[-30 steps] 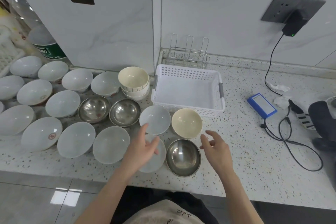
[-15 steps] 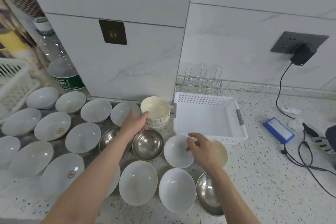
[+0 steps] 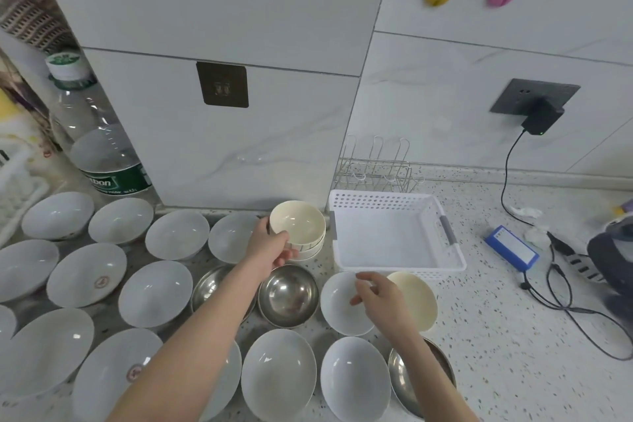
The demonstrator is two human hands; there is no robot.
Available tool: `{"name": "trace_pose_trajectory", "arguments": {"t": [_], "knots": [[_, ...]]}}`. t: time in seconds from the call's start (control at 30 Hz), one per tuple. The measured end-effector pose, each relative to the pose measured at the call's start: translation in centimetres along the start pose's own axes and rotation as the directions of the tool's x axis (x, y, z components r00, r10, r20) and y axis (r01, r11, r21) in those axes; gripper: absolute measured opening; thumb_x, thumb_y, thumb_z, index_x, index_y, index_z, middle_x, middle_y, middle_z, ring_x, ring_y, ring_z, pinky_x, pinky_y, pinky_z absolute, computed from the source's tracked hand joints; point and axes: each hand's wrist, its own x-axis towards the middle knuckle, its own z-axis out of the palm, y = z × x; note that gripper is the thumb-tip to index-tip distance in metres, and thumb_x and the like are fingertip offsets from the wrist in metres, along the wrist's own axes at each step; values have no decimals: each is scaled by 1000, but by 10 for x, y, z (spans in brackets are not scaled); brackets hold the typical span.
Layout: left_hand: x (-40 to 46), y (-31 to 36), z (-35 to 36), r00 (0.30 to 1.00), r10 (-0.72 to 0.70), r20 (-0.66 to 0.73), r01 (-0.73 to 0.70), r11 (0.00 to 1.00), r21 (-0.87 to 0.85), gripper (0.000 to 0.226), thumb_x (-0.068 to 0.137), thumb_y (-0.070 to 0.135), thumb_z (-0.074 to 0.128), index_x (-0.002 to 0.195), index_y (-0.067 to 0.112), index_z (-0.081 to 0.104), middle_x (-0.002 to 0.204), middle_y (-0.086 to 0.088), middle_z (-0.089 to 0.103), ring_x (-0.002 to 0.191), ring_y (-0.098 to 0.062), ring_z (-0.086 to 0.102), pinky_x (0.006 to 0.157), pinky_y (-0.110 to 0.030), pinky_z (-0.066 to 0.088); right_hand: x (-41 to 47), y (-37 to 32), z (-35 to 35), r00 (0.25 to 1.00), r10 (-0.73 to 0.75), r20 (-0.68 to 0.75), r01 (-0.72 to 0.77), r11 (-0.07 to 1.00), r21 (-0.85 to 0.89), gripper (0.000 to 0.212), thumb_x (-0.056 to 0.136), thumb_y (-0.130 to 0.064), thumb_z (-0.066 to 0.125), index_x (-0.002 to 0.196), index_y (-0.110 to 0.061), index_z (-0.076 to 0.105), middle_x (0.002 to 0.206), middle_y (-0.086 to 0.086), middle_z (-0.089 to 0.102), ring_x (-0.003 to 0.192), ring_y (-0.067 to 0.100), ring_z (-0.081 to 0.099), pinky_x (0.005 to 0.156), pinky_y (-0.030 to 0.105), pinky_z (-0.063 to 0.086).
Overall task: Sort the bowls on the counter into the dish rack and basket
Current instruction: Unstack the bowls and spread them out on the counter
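Speckled counter [image 3: 479, 336] crowded with bowls. Left hand [image 3: 270, 248] pinches rim of top cream bowl [image 3: 297, 227] in stack; right hand [image 3: 378, 295] loosely spread, empty. Bowl probably light, rigid, slick; rim grip suits.

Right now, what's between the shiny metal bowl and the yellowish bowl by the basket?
A white bowl sits between the steel bowl and the cream bowl, with the right hand over it, in the head view.

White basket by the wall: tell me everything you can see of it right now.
The white basket looks like plastic: rectangular, perforated upper walls, a grey handle on each short side. It sits upright and empty on the speckled counter, just in front of the wire dish rack and right of the stacked cream bowls. Neither hand touches it.
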Motion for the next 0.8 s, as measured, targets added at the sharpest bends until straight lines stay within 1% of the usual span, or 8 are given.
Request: {"name": "trace_pose_trajectory", "arguments": {"t": [0.07, 0.17, 0.27, 0.4, 0.5, 0.57, 0.73, 0.8], "knots": [[0, 1, -2, 1000, 12, -6, -12, 999, -29, 44, 88, -2, 44, 122, 26, 44, 98, -26, 69, 44, -15, 61, 33, -17, 32, 2, -5, 2, 1000, 4, -1, -4, 1000, 4, 24, 96, -26, 50, 118, -24, 59, 71, -11, 74, 74, 6, 60, 64, 24, 41], [-1, 1, -7, 999, 40, -19, -42, 995, -85, 43, 88, -1, 41, 124, 21, 49, 73, -18, 68, 39, -11, 52, 33, -18, 30, 6, -12, 6, 1000, 12, -5, -12, 1000, 25, 25, 95, -25, 50, 118, -25, 59, 71, -11, 74, 63, 3, 53, 69, 26, 41], [-6, 1, -19, 998, 65, -13, -67, 985, -161, 45, 90, -1, 41, 128, 21, 48, 63, -12, 67, 37, -7, 46, 33, -18, 30, 12, -24, 12, 1000, 26, -8, -25, 998, 58, 25, 94, -23, 52, 117, -23, 62, 68, -11, 73, 61, 2, 52, 70, 26, 45], [-20, 0, -43, 996, 82, 25, -71, 953, -295, 49, 90, -3, 42, 132, 20, 46, 63, -11, 65, 39, -6, 49, 33, -17, 29, 25, -49, 16, 996, 73, -44, -61, 971, 231, 21, 95, -19, 51, 112, -20, 63, 65, -5, 73, 52, 9, 48, 41, 12, 37], [-31, -3, -59, 995, 69, 67, -36, 913, -406, 48, 91, -4, 40, 134, 17, 47, 74, -12, 61, 41, -5, 48, 34, -16, 30, 37, -64, 20, 994, 75, -75, -55, 969, 241, 21, 94, -19, 51, 112, -19, 61, 68, -3, 72, 46, 4, 48, 37, 11, 33], [-37, -7, -67, 996, 47, 81, -1, 872, -489, 41, 93, -3, 41, 128, 17, 50, 70, -10, 62, 40, -5, 46, 34, -15, 31, 45, -73, 28, 995, 77, -57, -64, 976, 210, 24, 93, -23, 51, 115, -17, 60, 70, 0, 73, 41, 1, 48, 36, 12, 33], [-50, -17, -87, 997, -13, 72, 54, 787, -614, 29, 95, 1, 45, 107, 24, 55, 76, -11, 56, 38, -5, 44, 32, -14, 30, 61, -91, 59, 995, 87, 41, -87, 996, -14, 50, 92, -36, 49, 136, -14, 44, 82, 4, 72, 57, 9, 60, 49, 22, 42], [-54, -20, -95, 997, -20, 76, 63, 777, -626, 28, 95, 1, 45, 106, 24, 57, 75, -10, 55, 38, -5, 44, 32, -15, 30, 64, -92, 71, 996, 86, 38, -82, 992, -92, 60, 91, -33, 50, 145, -12, 32, 91, 7, 71, 73, 16, 69, 69, 32, 54]]}}
